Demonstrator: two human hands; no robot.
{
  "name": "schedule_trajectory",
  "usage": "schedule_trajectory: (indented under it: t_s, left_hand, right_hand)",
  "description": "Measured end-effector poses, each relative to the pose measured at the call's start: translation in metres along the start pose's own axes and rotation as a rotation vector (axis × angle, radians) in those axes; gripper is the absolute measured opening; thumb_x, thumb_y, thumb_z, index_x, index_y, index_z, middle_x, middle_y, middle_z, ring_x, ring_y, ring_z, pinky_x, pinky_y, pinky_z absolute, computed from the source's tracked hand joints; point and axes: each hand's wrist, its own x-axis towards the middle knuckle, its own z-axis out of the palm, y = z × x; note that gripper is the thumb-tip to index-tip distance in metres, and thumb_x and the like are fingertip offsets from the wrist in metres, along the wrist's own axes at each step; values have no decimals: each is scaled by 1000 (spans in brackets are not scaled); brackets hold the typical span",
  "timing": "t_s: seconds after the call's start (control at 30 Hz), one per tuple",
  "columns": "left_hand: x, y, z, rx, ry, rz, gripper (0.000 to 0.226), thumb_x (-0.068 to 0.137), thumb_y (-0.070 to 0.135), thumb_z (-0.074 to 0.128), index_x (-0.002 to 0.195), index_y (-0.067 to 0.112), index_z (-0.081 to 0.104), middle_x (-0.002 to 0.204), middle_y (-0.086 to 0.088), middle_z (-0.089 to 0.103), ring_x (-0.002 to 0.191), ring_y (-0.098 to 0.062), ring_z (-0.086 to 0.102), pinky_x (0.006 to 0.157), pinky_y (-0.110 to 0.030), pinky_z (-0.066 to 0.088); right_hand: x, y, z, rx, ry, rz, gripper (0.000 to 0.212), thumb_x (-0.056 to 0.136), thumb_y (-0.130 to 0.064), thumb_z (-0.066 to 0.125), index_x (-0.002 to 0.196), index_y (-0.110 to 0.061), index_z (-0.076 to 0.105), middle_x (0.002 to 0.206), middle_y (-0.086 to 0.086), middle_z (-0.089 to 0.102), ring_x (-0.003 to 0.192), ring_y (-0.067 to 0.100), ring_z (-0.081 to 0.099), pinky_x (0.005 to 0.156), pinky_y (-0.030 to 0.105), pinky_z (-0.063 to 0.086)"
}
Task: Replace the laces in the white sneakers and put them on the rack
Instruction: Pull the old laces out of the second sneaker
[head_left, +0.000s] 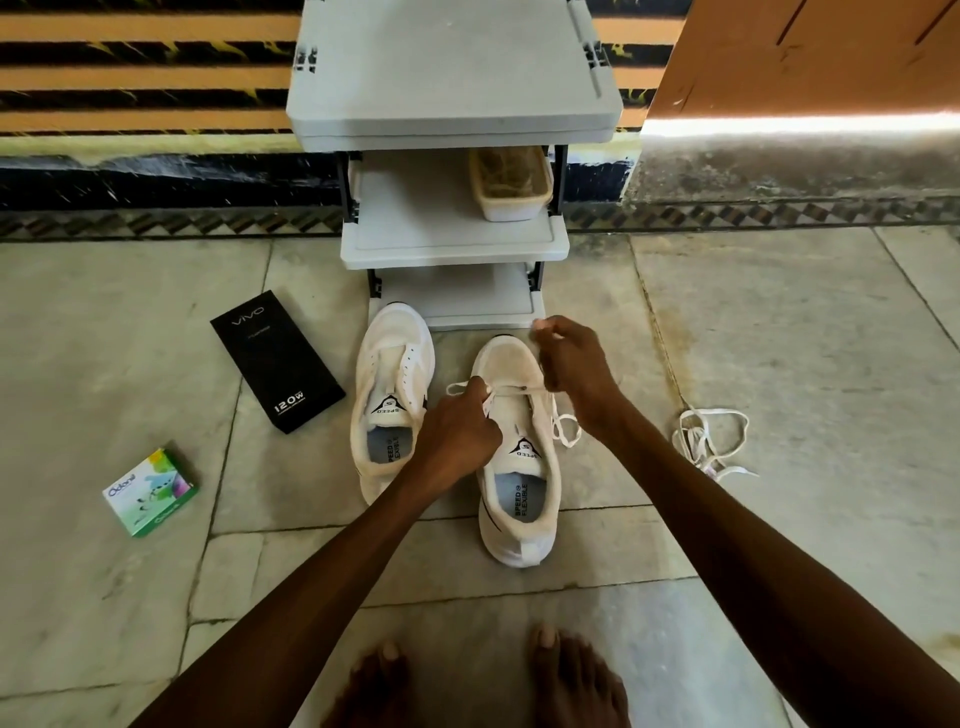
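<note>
Two white sneakers stand side by side on the floor in front of the grey rack (454, 249). The left sneaker (390, 384) has no lace in its eyelets. Across the lowest eyelets of the right sneaker (517, 467) runs a white lace (563, 431). My left hand (457, 431) pinches the lace's left end at the shoe's left eyelet row. My right hand (574, 364) holds the lace's other end up above the toe, near the rack's bottom shelf. A loop of that lace hangs off the shoe's right side.
A loose pile of white laces (709, 441) lies on the floor to the right. A black phone box (278, 361) and a small green box (150, 491) lie to the left. A beige basket (511, 182) sits on the rack's middle shelf. My bare feet (478, 680) are at the bottom.
</note>
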Motion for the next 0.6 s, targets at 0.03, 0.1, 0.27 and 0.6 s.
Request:
schedule_trajectory:
  t_s: [0.03,0.1,0.27,0.6]
  left_hand:
    - [0,0,0,-6,-1,-5,43,93,19,49,136,24,41,125,-10,57,111,-31,56,80,-31,40]
    - [-1,0,1,-14,11,1,41,94,20,50,134,23,43,125,-10,58,112,-32,55,84,-32,41]
    - [-2,-2,0,-24,54,29,32,98,24,49,129,19,47,118,-9,61,102,-27,58,75,-29,41]
    - [-4,-1,-3,-44,-13,-8,41,90,16,48,131,25,45,108,-13,64,96,-33,62,75,-32,47]
  right_hand:
    - [-2,2,2,-329,-52,-162,21,95,-23,56,79,-16,66,70,-4,65,65,15,59,59,24,39]
    - [-9,4,9,-800,-149,-374,20,95,-25,59,88,-12,71,85,9,72,81,26,65,66,26,36]
    - [-21,2,26,-1251,-183,-398,18,90,-17,56,103,-8,66,106,15,66,96,35,63,70,30,39]
    - [-1,3,6,-245,171,-133,27,78,8,49,75,-15,61,65,-4,58,56,9,52,58,21,41]
